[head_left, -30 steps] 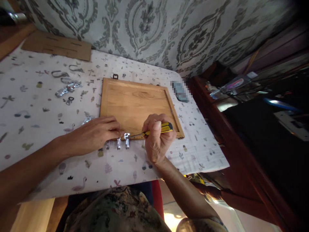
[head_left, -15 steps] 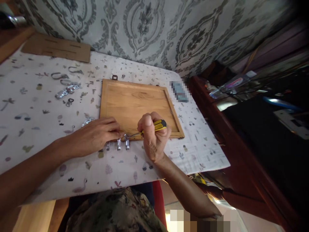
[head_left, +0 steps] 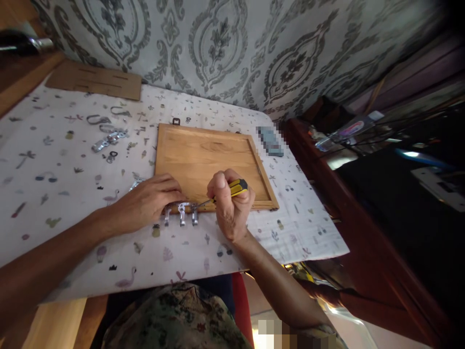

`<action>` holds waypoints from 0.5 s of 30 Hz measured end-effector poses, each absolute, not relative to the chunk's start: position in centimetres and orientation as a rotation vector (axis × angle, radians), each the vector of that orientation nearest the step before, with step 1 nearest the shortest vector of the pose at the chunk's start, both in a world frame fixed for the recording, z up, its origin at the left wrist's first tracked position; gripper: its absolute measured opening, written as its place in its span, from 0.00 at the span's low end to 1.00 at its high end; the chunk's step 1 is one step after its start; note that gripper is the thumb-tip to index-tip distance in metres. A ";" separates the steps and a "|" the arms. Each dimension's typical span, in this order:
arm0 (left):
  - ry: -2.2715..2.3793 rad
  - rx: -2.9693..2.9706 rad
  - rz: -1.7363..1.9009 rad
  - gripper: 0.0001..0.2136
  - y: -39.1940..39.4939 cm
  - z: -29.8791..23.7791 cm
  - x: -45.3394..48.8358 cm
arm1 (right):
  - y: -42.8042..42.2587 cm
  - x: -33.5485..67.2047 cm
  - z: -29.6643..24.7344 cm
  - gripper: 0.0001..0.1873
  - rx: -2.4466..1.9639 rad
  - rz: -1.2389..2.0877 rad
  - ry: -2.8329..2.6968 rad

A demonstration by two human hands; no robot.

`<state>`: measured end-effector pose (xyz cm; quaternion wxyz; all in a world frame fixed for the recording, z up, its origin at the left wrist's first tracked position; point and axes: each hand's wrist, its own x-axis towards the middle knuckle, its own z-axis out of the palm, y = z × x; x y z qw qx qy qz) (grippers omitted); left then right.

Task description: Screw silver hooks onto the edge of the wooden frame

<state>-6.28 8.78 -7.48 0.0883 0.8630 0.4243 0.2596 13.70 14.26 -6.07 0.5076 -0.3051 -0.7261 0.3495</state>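
A framed wooden panel (head_left: 209, 157) lies flat on the cloth-covered table. Along its near edge sits a shiny metal hook rack (head_left: 182, 214), its hooks pointing toward me. My left hand (head_left: 154, 198) is closed, fingers pressed together on the rack's left end and the panel edge; its fingertips are partly hidden. In my right fist (head_left: 232, 208) is a screwdriver (head_left: 238, 187) with a yellow and black handle. The shaft slants down to the left, and its tip meets the rack near the right-hand hook. Any screw there is too small to make out.
More metal hook racks (head_left: 109, 139) and small fittings lie left of the panel, beside grey curved pieces (head_left: 98, 119). A slotted cardboard sheet (head_left: 94, 80) rests at the back left. A blurred phone-like object (head_left: 271, 140) lies right. A dark red cabinet (head_left: 348, 208) borders the table.
The view has shifted slightly, so the panel and table items appear a little lower and further right. Both hands keep their places on the rack and screwdriver.
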 end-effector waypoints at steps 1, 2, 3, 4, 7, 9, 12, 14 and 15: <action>1.257 2.577 0.790 0.14 8.8 -7.5 -6.3 | 14.3 13.7 -6.1 0.28 -0.736 0.843 -1.747; 1.248 2.583 0.809 0.13 8.8 -7.5 -6.4 | 14.3 13.7 -6.1 0.29 -0.736 0.841 -1.745; 1.241 2.584 0.825 0.13 8.9 -7.6 -6.5 | 14.3 13.7 -6.1 0.29 -0.735 0.836 -1.746; 1.235 2.583 0.843 0.13 8.9 -7.7 -6.5 | 14.4 13.6 -6.1 0.29 -0.733 0.832 -1.749; 1.246 2.557 0.886 0.16 9.0 -8.2 -6.6 | 14.5 13.6 -6.2 0.28 -0.724 0.837 -1.746; 1.256 2.535 0.897 0.16 9.0 -8.5 -6.6 | 14.5 13.6 -6.3 0.28 -0.711 0.848 -1.731; 1.237 2.504 0.839 0.17 9.0 -8.8 -6.5 | 14.6 13.6 -6.4 0.28 -0.705 0.833 -1.720; 1.232 2.482 0.799 0.17 9.0 -8.8 -6.5 | 14.6 13.6 -6.5 0.27 -0.710 0.819 -1.726; 1.234 2.478 0.791 0.17 9.0 -8.8 -6.4 | 14.6 13.6 -6.6 0.27 -0.715 0.818 -1.730</action>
